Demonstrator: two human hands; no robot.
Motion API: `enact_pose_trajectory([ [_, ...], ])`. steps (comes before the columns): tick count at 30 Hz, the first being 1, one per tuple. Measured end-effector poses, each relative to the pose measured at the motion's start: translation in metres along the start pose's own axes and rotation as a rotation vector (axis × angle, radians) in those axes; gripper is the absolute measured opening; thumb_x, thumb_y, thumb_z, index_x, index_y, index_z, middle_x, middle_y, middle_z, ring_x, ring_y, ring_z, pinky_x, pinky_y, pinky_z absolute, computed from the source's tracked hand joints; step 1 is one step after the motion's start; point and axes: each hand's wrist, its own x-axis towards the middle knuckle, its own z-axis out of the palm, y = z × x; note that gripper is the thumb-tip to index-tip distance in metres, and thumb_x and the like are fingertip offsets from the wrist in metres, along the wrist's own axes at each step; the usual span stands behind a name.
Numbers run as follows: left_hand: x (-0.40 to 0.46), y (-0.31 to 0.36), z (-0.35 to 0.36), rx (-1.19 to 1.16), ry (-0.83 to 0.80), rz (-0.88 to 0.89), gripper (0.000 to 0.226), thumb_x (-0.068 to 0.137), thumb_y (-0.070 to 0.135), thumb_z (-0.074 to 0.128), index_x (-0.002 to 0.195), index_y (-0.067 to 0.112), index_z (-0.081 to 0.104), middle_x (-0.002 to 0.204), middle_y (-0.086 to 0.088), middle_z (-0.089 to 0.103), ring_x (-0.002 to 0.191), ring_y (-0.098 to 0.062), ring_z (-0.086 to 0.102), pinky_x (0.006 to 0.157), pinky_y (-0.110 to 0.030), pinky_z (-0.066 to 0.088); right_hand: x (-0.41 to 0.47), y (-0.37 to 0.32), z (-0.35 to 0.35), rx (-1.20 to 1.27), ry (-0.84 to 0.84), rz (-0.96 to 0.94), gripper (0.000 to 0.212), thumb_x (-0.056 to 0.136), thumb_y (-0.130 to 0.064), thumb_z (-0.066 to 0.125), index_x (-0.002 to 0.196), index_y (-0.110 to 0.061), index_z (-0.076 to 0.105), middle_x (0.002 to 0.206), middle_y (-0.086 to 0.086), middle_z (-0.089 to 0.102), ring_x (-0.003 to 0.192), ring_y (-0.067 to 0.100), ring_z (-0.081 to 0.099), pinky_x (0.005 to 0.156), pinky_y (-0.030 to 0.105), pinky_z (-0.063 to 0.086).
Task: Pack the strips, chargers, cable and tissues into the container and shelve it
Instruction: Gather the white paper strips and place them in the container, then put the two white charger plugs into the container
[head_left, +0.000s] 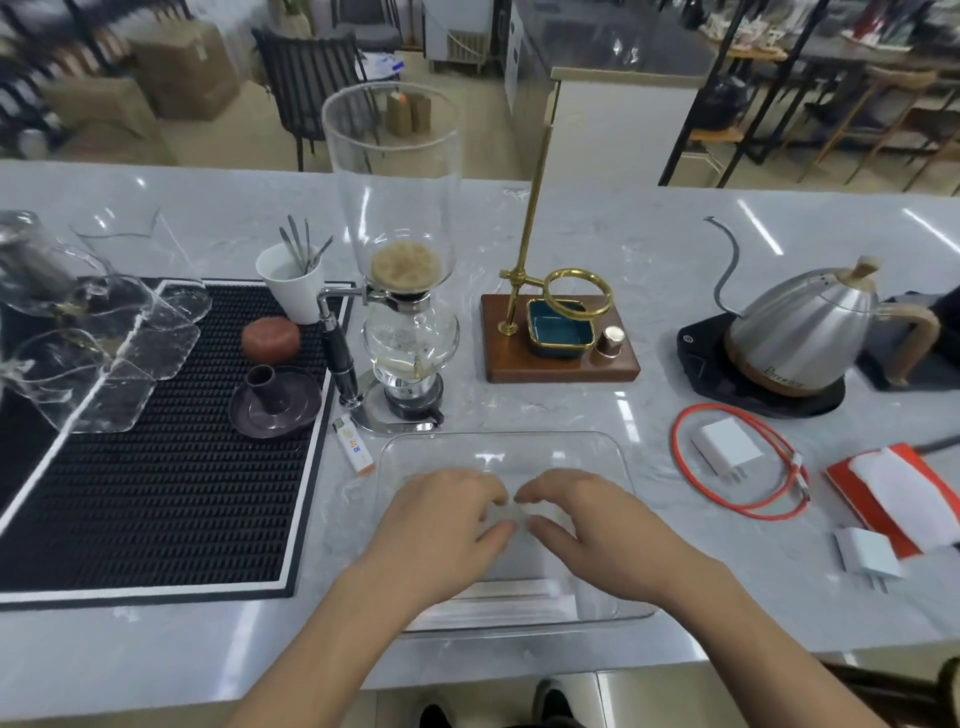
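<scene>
A clear plastic container (597, 452) stands on the marble counter right in front of me. Pale white strips (493, 595) lie flat at its near end. My left hand (441, 525) and my right hand (592, 525) hover inside it, fingers curled, fingertips almost meeting, and I see nothing gripped. To the right lies a looped orange cable (737, 512) with a white charger (724, 449) inside the loop. A second white charger (865, 558) sits beside a red tissue pack (852, 493). A small white and orange stick packet (356, 447) lies left of the container.
Behind the container stand a glass siphon coffee maker (400, 322) and a gold stand on a wooden base (561, 364). A steel kettle (805, 332) is at the right. A black ribbed mat (156, 493) with glassware and a white cup (291, 286) fills the left.
</scene>
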Motion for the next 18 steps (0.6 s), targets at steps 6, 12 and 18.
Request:
enact_pose_trajectory([
  [6, 0.015, 0.033, 0.001, 0.045, 0.263, 0.076, 0.038, 0.084, 0.048, 0.059, 0.112, 0.027, 0.071, 0.107, 0.011, 0.069, 0.107, -0.014, 0.060, 0.094, -0.028, 0.031, -0.015, 0.018, -0.031, -0.012, 0.270, -0.096, 0.036, 0.090, -0.032, 0.065, 0.124, -0.020, 0.062, 0.126, -0.005, 0.062, 0.126, 0.014, 0.051, 0.109, 0.026, 0.035],
  [12, 0.034, 0.070, 0.009, 0.077, 0.258, 0.078, 0.053, 0.091, 0.055, 0.050, 0.135, 0.027, 0.060, 0.144, 0.005, 0.055, 0.138, -0.018, 0.044, 0.117, -0.043, 0.028, -0.040, 0.055, -0.047, -0.085, 0.334, -0.043, 0.062, 0.092, -0.054, 0.051, 0.146, -0.026, 0.040, 0.157, -0.006, 0.032, 0.149, 0.013, 0.017, 0.122, 0.037, 0.014],
  [18, 0.057, 0.105, 0.026, 0.152, 0.213, 0.064, 0.077, 0.091, 0.077, 0.017, 0.154, 0.035, 0.030, 0.163, 0.008, 0.020, 0.153, -0.015, 0.005, 0.123, -0.047, -0.002, -0.068, 0.096, -0.059, -0.120, 0.407, 0.043, 0.074, 0.092, -0.063, 0.041, 0.155, -0.027, 0.022, 0.164, -0.008, 0.011, 0.151, 0.010, -0.004, 0.123, 0.041, 0.008],
])
